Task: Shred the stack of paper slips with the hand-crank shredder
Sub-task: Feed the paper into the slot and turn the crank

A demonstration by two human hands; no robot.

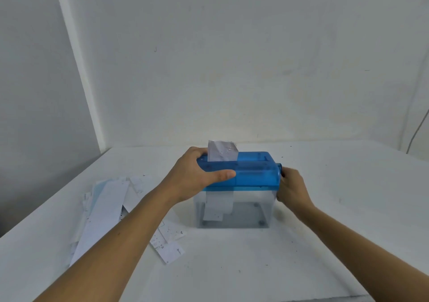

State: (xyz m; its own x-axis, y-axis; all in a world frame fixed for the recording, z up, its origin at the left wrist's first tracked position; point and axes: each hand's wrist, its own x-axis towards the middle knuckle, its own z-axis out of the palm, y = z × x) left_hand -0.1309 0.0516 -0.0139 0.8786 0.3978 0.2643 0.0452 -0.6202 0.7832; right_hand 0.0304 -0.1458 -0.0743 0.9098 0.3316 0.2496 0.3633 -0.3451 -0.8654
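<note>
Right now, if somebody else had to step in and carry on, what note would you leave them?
Left hand grips the blue top of the shredder, steadying it.
Right hand is curled round the crank at its right end.
One slip stands partway in the slot; its lower part hangs inside the clear bin.
Done: that slip is partly through.
Left: finish cranking it, then feed the pile of slips lying on the table, left of the shredder.
</note>
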